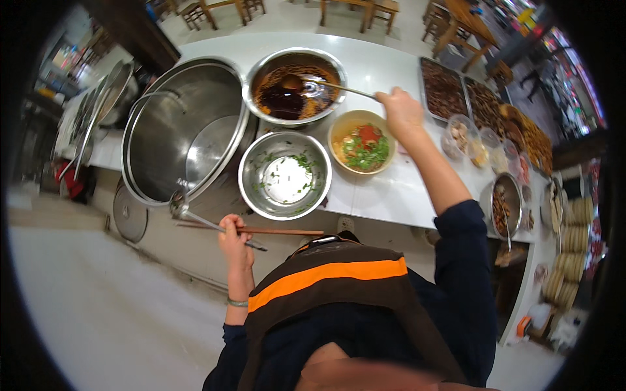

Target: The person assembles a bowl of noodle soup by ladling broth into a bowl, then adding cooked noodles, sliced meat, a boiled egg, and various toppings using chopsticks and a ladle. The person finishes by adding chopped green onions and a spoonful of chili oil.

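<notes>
two hands are busy at once over the white desk. the right hand reaches out past a yellow bowl, fingers closed around the thin metal handle of a ladle, whose rounded cup sits low in a wide steel basin of dark red-brown oily sauce. holding the long handle near its end seems to keep the hand clear of the liquid. the yellow bowl, smooth and round, stands just beside that basin and holds chopped green herbs, something red and a pale heap, close enough that a scoop would have little way to travel.

the left hand hangs back near the desk's front edge, fingers shut on a pair of long brown chopsticks and the handle of a metal strainer ladle, both lying roughly level and crossing each other, parked, i'd say, while the other hand works. just in front sits a shiny steel mixing bowl, nearly empty but flecked with green bits. to its left a big stainless pot stands open, its brushed wall curving deep. further right are dark trays of cooked food and small clear tubs.
</notes>
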`<action>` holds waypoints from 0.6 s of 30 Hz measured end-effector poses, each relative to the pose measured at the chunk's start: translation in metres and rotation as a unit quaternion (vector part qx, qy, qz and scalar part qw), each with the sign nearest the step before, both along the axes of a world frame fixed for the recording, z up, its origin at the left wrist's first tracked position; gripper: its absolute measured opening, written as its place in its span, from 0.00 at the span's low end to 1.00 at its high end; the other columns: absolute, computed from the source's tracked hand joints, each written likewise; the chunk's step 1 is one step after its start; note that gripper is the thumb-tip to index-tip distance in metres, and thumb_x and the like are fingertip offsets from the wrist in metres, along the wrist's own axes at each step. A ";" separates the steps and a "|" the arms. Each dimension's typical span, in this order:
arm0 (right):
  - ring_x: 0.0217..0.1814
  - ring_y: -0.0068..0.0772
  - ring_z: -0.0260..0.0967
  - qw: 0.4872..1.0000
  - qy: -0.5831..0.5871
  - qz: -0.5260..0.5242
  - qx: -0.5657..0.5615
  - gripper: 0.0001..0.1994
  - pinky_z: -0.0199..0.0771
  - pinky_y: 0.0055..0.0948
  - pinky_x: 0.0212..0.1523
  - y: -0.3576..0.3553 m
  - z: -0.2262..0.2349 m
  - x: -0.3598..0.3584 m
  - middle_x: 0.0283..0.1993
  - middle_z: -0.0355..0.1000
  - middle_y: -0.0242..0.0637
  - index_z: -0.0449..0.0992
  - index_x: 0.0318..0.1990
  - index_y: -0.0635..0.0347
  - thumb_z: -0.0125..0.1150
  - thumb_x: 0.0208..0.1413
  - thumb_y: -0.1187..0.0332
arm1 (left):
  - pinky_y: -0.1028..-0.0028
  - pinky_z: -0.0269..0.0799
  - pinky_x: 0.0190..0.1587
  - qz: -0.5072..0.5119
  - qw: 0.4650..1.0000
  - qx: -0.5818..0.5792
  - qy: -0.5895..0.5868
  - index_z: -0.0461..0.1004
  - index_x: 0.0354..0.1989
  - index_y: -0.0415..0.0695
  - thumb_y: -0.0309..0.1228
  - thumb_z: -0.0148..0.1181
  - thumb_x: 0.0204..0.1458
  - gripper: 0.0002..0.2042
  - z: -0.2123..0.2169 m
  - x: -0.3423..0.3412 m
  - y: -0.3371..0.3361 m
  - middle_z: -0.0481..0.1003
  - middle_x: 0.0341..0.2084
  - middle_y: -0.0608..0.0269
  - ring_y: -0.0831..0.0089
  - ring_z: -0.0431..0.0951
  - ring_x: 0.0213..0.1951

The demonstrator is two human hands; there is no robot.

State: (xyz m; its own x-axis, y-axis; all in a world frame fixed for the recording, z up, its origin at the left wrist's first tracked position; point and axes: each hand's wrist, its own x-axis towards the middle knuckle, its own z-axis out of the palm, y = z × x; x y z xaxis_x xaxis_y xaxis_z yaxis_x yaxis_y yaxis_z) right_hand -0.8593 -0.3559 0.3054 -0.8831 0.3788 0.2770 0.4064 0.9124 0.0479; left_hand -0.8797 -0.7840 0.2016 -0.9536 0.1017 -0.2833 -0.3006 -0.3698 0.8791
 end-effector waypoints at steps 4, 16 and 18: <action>0.41 0.40 0.69 1.000 0.019 0.005 0.017 0.13 0.75 0.37 0.34 -0.009 -0.023 -0.013 0.36 0.67 0.38 0.76 0.39 0.46 0.55 0.45 0.74 | 0.79 0.58 0.22 -0.016 1.000 -0.007 -0.001 0.66 0.36 0.45 0.37 0.41 0.63 0.11 0.001 0.000 0.000 0.65 0.26 0.67 0.82 0.58 0.18; 0.35 0.38 0.74 0.994 -0.087 0.059 -0.025 0.13 0.77 0.33 0.29 -0.069 -0.013 -0.013 0.36 0.69 0.42 0.71 0.43 0.58 0.55 0.47 0.72 | 0.78 0.59 0.23 -0.059 0.998 -0.014 0.018 0.65 0.34 0.43 0.37 0.39 0.64 0.12 0.009 -0.004 0.017 0.64 0.26 0.66 0.80 0.59 0.21; 0.33 0.39 0.74 0.993 -0.077 0.082 -0.041 0.14 0.76 0.33 0.28 -0.084 -0.007 -0.008 0.34 0.69 0.44 0.70 0.44 0.59 0.55 0.47 0.73 | 0.78 0.59 0.23 -0.068 0.997 -0.004 0.021 0.65 0.35 0.43 0.37 0.39 0.64 0.12 0.009 -0.005 0.017 0.64 0.26 0.66 0.80 0.59 0.20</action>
State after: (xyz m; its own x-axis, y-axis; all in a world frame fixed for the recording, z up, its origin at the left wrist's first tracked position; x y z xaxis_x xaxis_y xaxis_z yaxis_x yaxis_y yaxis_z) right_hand -0.8669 -0.4400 0.2988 -0.9639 0.2429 0.1087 0.2465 0.9689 0.0208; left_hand -0.8845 -0.7672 0.2106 -0.9420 0.2288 -0.2455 -0.3110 -0.3203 0.8948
